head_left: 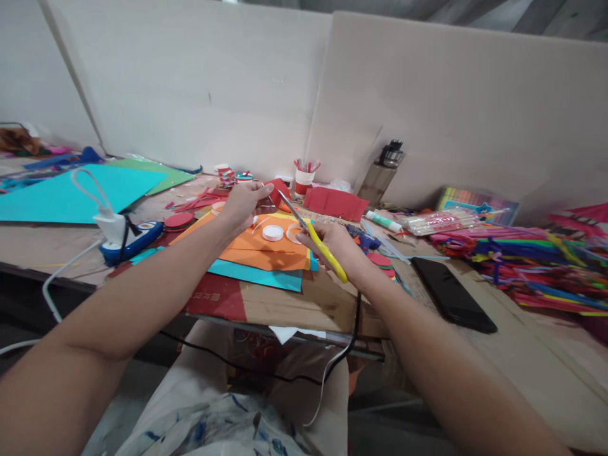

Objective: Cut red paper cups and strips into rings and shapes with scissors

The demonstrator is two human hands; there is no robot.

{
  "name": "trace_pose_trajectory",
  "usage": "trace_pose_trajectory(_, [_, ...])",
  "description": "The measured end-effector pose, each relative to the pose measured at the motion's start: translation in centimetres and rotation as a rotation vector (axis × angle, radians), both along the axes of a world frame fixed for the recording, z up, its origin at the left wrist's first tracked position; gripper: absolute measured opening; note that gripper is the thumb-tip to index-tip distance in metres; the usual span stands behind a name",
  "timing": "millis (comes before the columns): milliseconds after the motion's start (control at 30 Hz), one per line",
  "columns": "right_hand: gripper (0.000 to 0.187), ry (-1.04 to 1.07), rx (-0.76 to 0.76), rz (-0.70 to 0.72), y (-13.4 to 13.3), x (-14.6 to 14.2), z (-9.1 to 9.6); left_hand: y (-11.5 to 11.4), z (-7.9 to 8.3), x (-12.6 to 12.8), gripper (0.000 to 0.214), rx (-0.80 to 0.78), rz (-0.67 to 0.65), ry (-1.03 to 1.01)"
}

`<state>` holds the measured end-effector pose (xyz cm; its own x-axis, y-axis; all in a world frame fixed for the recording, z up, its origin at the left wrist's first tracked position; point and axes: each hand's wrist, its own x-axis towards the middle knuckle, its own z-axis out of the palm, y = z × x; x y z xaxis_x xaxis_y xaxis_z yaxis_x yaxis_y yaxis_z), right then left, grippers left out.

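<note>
My left hand [242, 204] is closed on a small piece of red paper [278, 188], held up above the orange sheets [256, 244]. My right hand [332, 244] grips yellow-handled scissors [316, 239], whose blades point up and left and meet the red paper's edge. Below the hands a white round lid [272, 232] lies on the orange paper, with a teal sheet [259, 275] under it.
A black phone [451, 294] lies to the right, beside a heap of coloured pipe cleaners [536, 266]. A glue stick [384, 221], bottle [382, 174], red cup [303, 179] and red cloth [335, 202] stand behind. A large cyan sheet [61, 193] and a blue glue gun [128, 240] are on the left.
</note>
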<state>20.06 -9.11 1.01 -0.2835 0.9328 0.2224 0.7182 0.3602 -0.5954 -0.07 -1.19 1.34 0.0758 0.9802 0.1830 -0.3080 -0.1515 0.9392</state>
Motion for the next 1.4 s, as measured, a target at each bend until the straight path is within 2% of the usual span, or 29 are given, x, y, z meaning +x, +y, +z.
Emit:
trace_pose_trajectory(233, [0.045,0.018,0.060,-0.001,-0.6,-0.6,-0.1,0.3,-0.1,-0.5,0.024,-0.015,-0.028,-0.016])
trace_pose_trajectory(533, [0.042,0.026,0.096,0.088,0.0,0.1,-0.7,0.3,0.0,-0.6,0.024,0.030,-0.047,-0.009])
trace_pose_trajectory(900, [0.047,0.080,-0.004,0.007,-0.5,-0.6,-0.7,0.4,0.1,-0.8,0.032,0.050,-0.072,0.087])
trace_pose_trajectory(1400, [0.045,0.056,0.019,-0.009,-0.2,-0.9,-0.8,0.9,-0.3,-0.7,0.023,0.027,-0.112,0.025])
